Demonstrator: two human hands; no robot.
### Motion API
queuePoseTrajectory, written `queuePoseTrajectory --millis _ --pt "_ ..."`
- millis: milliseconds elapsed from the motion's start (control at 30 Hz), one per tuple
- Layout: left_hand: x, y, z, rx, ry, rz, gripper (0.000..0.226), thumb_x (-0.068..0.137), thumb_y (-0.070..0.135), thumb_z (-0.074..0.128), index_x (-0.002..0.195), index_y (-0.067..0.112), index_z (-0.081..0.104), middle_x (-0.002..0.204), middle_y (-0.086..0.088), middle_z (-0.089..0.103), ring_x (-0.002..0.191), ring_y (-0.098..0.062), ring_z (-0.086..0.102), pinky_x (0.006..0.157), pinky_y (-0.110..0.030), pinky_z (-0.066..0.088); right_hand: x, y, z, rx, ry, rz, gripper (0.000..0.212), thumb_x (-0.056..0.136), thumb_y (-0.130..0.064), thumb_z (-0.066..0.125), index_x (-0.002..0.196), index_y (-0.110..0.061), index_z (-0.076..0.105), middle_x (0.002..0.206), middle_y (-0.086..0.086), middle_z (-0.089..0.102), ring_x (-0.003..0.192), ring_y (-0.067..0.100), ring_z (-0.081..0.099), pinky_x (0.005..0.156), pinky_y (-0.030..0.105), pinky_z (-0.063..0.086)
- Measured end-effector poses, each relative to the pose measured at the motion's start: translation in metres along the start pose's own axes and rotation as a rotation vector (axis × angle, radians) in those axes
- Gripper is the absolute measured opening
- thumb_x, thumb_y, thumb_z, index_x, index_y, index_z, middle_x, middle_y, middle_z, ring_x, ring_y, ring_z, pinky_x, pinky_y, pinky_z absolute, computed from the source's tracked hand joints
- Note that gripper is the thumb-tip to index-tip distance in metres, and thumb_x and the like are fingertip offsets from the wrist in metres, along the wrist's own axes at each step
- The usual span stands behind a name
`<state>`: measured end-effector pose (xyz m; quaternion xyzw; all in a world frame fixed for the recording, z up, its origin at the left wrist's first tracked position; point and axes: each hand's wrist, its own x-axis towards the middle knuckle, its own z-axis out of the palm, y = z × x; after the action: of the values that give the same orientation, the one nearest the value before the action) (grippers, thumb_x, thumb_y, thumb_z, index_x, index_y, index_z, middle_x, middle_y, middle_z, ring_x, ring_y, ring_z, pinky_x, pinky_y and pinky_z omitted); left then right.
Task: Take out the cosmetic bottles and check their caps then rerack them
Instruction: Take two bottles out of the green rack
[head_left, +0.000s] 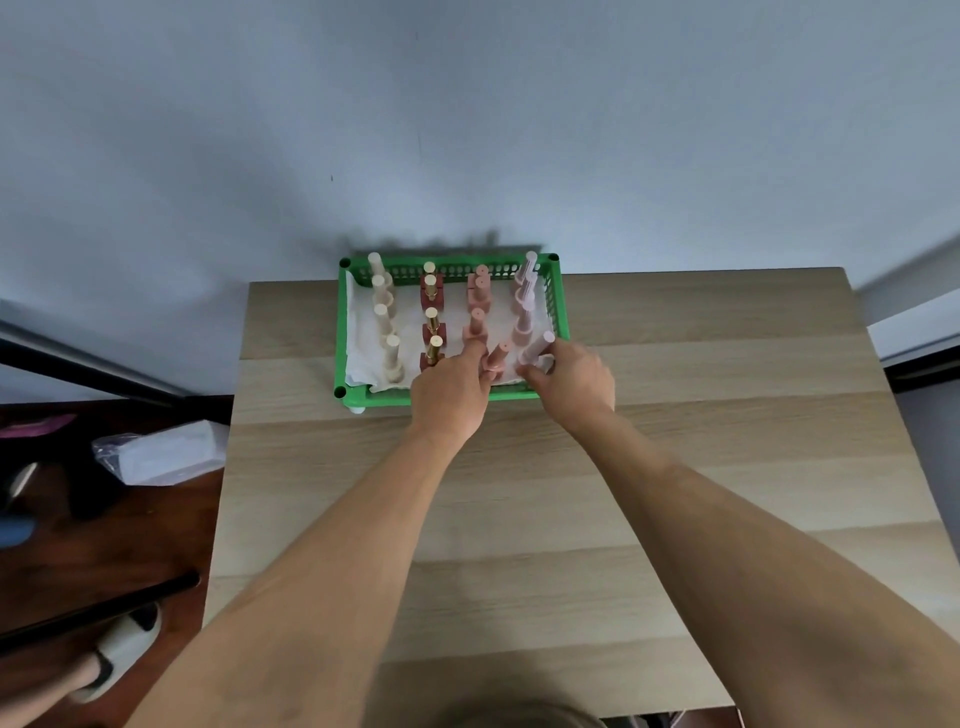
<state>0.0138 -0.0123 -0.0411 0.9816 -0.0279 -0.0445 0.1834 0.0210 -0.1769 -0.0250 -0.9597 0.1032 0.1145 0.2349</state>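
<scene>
A green plastic basket (342, 332) lined with white paper stands at the table's far edge. Inside are rows of upright cosmetic bottles: cream ones (390, 358) on the left, red ones with gold caps (432, 317), pink ones (477, 322), and pale lilac ones (524, 317) on the right. My left hand (451, 395) reaches into the basket's near side, fingers closed around the nearest pink bottle (497, 358). My right hand (571, 382) grips the nearest lilac bottle (537, 349), which leans to the right. Both bottles' bases are hidden by my fingers.
The light wooden table (519, 493) stretches toward me in front of the basket. A grey wall rises just behind the basket. Left of the table, on a dark floor, lie a clear plastic-wrapped packet (161, 452), dark rods and a slipper.
</scene>
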Motion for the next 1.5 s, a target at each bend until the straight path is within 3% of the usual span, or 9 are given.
queuePoseTrajectory --millis 100,200,400,567,900,1033,1133,1333,1500 --pt "-0.003 0.0 -0.003 0.008 0.014 0.015 0.035 0.1 0.038 0.053 0.134 0.03 0.047 0.082 0.0 0.075 0.071 -0.026 0.071 0.055 -0.031 0.039 -0.001 0.002 -0.003 0.049 -0.019 0.012 0.022 0.09 -0.053 0.064 0.088 -0.035 0.051 0.095 -0.002 0.072 0.084 0.023 0.067 0.072 0.039 0.058" --pt "-0.009 0.003 -0.008 -0.005 0.007 0.013 0.042 0.1 0.038 0.053 0.14 0.03 0.043 0.079 0.003 0.073 0.064 -0.021 0.066 0.053 -0.03 0.039 -0.002 0.006 -0.011 0.088 -0.044 -0.008 0.026 0.091 -0.057 0.06 0.087 -0.033 0.052 0.083 -0.008 0.067 0.08 0.021 0.066 0.061 0.032 0.049" --pt "-0.02 0.01 -0.018 -0.012 0.008 -0.018 0.022 0.099 0.039 0.054 0.117 0.027 0.053 0.076 0.004 0.07 0.055 -0.017 0.051 0.05 -0.029 0.036 -0.002 0.017 -0.038 0.115 -0.023 -0.051 0.045 0.09 -0.064 0.054 0.097 -0.02 0.062 0.077 -0.005 0.064 0.073 0.019 0.064 0.059 0.032 0.049" --pt "-0.032 0.032 -0.027 -0.029 0.012 0.013 0.022 0.101 0.042 0.05 0.114 0.026 0.054 0.074 0.004 0.069 0.059 -0.021 0.06 0.051 -0.032 0.048 -0.006 0.036 -0.063 0.211 0.031 -0.051 0.043 0.09 -0.063 0.056 0.102 -0.022 0.062 0.071 -0.009 0.057 0.067 0.012 0.057 0.056 0.028 0.039" --pt "-0.071 0.101 -0.006 -0.136 -0.006 0.068 0.021 0.101 0.04 0.049 0.117 0.027 0.055 0.077 0.008 0.064 0.063 -0.018 0.058 0.051 -0.029 0.039 -0.036 0.13 -0.099 0.248 0.072 0.019 0.04 0.09 -0.061 0.055 0.089 -0.022 0.051 0.062 -0.01 0.049 0.057 0.01 0.05 0.05 0.026 0.033" --pt "-0.09 0.121 0.019 -0.124 -0.053 0.053 0.016 0.1 0.039 0.052 0.113 0.03 0.055 0.086 0.006 0.071 0.071 -0.022 0.066 0.056 -0.031 0.048 -0.054 0.181 -0.109 0.217 0.079 0.086 0.04 0.09 -0.062 0.053 0.092 -0.023 0.052 0.067 -0.009 0.056 0.064 0.014 0.057 0.052 0.028 0.037" --pt "-0.107 0.133 0.04 -0.14 -0.092 0.04 0.011 0.098 0.038 0.055 0.108 0.032 0.055 0.084 0.01 0.067 0.077 -0.025 0.066 0.057 -0.031 0.043 -0.069 0.218 -0.11 0.238 0.083 0.13 0.041 0.092 -0.059 0.054 0.102 -0.019 0.056 0.081 -0.008 0.066 0.077 0.018 0.064 0.064 0.033 0.051" --pt "-0.143 0.152 0.082 -0.144 -0.181 0.038 0.006 0.098 0.035 0.054 0.101 0.03 0.056 0.1 0.011 0.063 0.089 -0.017 0.064 0.071 -0.039 0.053 -0.099 0.279 -0.1 0.272 0.014 0.232 0.044 0.093 -0.056 0.054 0.106 -0.015 0.06 0.099 -0.004 0.069 0.09 0.02 0.065 0.071 0.03 0.047" --pt "-0.162 0.157 0.099 -0.207 -0.187 -0.051 0.002 0.097 0.033 0.054 0.098 0.032 0.052 0.1 0.014 0.063 0.089 -0.012 0.063 0.065 -0.033 0.047 -0.119 0.307 -0.084 0.29 -0.003 0.264 0.038 0.093 -0.056 0.056 0.106 -0.019 0.055 0.098 -0.007 0.068 0.09 0.018 0.064 0.07 0.031 0.047"
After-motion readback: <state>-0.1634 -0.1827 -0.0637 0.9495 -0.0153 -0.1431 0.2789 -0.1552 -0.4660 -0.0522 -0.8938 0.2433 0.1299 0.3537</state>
